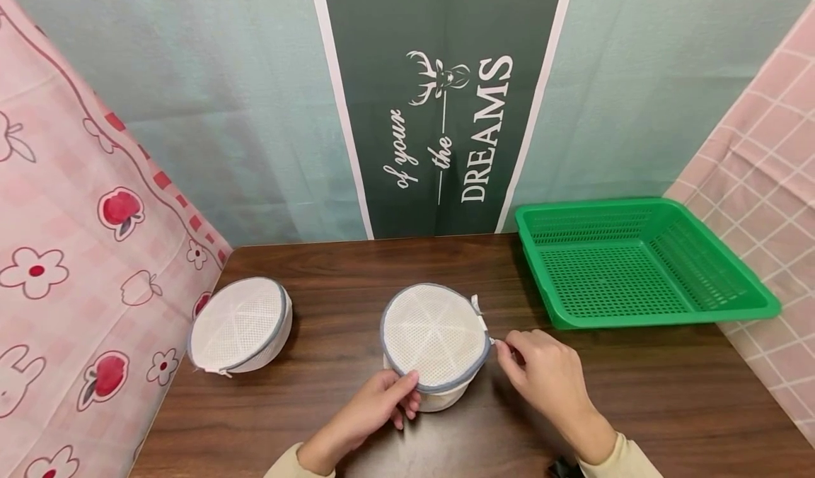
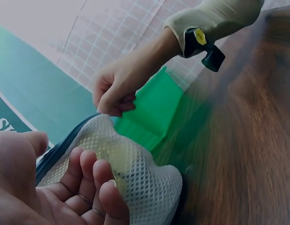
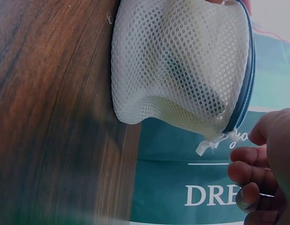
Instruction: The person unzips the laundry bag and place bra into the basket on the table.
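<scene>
A round white mesh laundry bag (image 1: 436,333) with a grey-blue zipped rim stands on the table before me. My left hand (image 1: 386,397) grips its near left edge, thumb over the rim and fingers bent against the mesh side. At the right edge, my right hand (image 1: 547,373) pinches the zipper pull (image 1: 492,341) between thumb and forefinger. The blue zipper (image 3: 248,79) runs closed along the part of the rim seen in the right wrist view. Something yellowish with dark patches shows through the mesh (image 2: 131,161) in the left wrist view.
A second, similar mesh bag (image 1: 240,324) sits at the left of the brown wooden table (image 1: 331,273). To the right stands a green plastic basket (image 1: 662,319) with slotted walls. Printed cloths hang behind and on both sides.
</scene>
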The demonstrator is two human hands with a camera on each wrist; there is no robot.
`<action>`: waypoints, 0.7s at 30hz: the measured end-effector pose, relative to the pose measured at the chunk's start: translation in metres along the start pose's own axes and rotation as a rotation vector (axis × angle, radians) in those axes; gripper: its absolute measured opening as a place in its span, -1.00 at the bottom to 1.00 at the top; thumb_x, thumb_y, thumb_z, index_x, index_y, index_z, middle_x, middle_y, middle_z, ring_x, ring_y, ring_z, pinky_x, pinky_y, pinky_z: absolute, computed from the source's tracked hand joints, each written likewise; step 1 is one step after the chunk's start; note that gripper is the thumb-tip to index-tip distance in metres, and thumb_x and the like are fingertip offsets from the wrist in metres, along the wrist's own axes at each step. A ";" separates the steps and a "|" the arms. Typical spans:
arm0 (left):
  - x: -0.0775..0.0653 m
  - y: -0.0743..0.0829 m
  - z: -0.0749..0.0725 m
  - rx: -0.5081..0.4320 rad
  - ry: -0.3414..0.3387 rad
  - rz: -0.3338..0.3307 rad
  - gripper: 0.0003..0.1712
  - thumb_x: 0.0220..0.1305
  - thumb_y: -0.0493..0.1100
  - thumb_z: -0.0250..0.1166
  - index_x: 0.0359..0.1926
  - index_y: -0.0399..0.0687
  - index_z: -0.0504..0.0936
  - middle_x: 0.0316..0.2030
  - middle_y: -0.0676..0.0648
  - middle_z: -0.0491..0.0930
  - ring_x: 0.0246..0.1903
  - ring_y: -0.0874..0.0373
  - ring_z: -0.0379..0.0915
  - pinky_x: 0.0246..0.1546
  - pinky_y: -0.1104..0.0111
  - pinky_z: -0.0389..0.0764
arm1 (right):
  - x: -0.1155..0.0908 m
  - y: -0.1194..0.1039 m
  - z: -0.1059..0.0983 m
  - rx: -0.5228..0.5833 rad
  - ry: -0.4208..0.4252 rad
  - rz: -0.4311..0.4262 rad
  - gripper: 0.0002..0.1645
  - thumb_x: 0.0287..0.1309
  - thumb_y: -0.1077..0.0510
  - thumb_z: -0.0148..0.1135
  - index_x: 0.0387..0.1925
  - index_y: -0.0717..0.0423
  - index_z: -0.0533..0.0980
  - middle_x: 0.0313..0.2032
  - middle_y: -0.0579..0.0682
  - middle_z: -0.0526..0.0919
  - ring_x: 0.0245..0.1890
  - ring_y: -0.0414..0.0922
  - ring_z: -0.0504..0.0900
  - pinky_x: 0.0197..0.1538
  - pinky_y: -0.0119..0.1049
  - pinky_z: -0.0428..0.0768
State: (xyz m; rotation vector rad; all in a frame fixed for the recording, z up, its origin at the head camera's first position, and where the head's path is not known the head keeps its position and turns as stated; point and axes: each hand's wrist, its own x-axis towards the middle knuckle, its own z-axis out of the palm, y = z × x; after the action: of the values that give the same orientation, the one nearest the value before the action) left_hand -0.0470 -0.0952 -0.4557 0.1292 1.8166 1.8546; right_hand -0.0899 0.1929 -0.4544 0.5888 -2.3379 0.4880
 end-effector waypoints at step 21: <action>0.004 0.010 -0.031 -0.126 0.306 0.053 -0.39 0.65 0.11 -0.21 -0.27 -0.32 0.49 -0.45 -0.05 0.48 -0.48 0.16 0.44 -0.59 0.45 0.47 | 0.022 -0.022 -0.005 0.122 0.008 0.001 -0.72 0.15 0.05 0.21 -0.65 -0.15 0.43 -0.67 -0.25 0.29 -0.65 -0.32 0.25 -0.64 -0.42 0.22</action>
State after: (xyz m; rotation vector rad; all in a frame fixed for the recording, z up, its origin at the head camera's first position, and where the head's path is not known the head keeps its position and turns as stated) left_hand -0.0669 -0.1211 -0.4504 -0.1626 1.9006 2.1147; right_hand -0.0909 0.1710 -0.4320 0.6418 -2.3122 0.6360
